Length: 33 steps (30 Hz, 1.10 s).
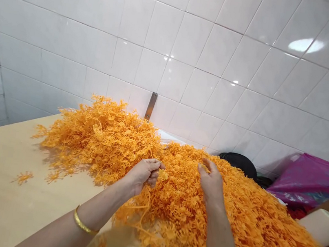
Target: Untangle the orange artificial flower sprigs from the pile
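Note:
A large heap of orange plastic sprigs (260, 224) covers the middle and right of the table. Another pile of branched orange stems (97, 134) lies at the left of it. My left hand (144, 174), with a gold bangle on the wrist, is closed on an orange sprig (162, 175) whose stems hang below the fingers. To the right, my right hand (211, 182) is over the heap, fingers curved and thumb near the fingertips, with a bit of orange at them. Whether it grips that bit cannot be made out.
Loose orange pieces (23, 177) lie on the pale tabletop (58, 215) at the left. Behind stand a tiled wall (180, 39) with a metal strip (151, 106), a black round object (240, 164), a purple bag (311, 178) and a white block (324, 227).

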Available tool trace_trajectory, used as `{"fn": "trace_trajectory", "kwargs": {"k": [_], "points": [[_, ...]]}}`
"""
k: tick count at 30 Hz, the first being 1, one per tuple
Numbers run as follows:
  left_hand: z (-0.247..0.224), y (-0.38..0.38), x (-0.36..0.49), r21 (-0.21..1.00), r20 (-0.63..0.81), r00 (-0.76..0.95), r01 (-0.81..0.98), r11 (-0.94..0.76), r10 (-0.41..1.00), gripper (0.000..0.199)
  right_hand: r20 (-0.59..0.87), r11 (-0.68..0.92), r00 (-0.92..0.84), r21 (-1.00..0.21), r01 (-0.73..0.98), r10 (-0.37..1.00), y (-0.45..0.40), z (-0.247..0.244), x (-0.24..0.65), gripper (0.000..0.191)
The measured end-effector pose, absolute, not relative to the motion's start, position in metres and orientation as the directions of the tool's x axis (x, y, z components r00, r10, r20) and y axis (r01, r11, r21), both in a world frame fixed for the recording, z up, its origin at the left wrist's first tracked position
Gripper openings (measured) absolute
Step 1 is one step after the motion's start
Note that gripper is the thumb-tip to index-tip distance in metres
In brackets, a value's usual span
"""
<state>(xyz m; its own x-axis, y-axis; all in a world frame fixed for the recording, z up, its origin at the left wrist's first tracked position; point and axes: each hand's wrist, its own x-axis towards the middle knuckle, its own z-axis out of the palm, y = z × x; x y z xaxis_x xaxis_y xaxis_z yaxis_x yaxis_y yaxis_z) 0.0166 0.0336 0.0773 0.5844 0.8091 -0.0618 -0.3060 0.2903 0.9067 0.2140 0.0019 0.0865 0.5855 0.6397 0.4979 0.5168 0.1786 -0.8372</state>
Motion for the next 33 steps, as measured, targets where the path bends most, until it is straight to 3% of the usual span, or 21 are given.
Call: {"fn": "trace_trajectory", "kwargs": {"k": [2, 5, 7, 11, 16, 19, 24, 29, 33], "points": [[0.072, 0.038, 0.019, 0.906, -0.065, 0.55, -0.317, 0.281, 0.832, 0.008, 0.472, 0.137, 0.464, -0.796, 0.589, 0.75, -0.001, 0.091, 0.2, 0.036], [0.069, 0.04, 0.02, 0.923, -0.054, 0.482, -0.31, 0.228, 0.875, 0.005, 0.34, 0.196, 0.185, -0.823, 0.533, 0.922, -0.006, 0.099, 0.173, 0.033], [0.07, 0.04, 0.02, 0.93, -0.03, 0.449, -0.316, 0.19, 0.893, 0.005, 0.27, 0.221, 0.046, -0.864, 0.453, 0.962, -0.008, 0.1, 0.16, 0.033], [0.072, 0.038, 0.021, 0.936, 0.036, 0.454, -0.328, 0.129, 0.891, 0.007, 0.203, 0.207, -0.053, -0.895, 0.396, 0.978, -0.004, 0.091, 0.15, 0.029], [0.071, 0.035, 0.022, 0.944, 0.066, 0.466, -0.315, 0.096, 0.882, 0.018, 0.221, 0.218, -0.036, -0.901, 0.374, 0.975, 0.002, 0.08, 0.149, 0.023], [0.074, 0.031, 0.022, 0.956, 0.116, 0.475, -0.293, 0.033, 0.872, 0.026, 0.253, 0.215, 0.024, -0.867, 0.45, 0.967, 0.004, 0.079, 0.15, 0.021], [0.073, 0.029, 0.026, 0.96, 0.22, 0.428, -0.252, -0.119, 0.876, 0.023, 0.305, 0.212, 0.082, -0.807, 0.551, 0.949, 0.007, 0.076, 0.147, 0.018], [0.065, 0.033, 0.029, 0.957, 0.209, 0.379, -0.268, -0.109, 0.901, 0.021, 0.265, 0.218, 0.027, -0.843, 0.491, 0.964, 0.009, 0.072, 0.143, 0.017], [0.064, 0.037, 0.027, 0.952, 0.177, 0.309, -0.295, -0.082, 0.934, 0.023, 0.257, 0.229, -0.024, -0.81, 0.54, 0.966, 0.004, 0.078, 0.137, 0.02]]}}
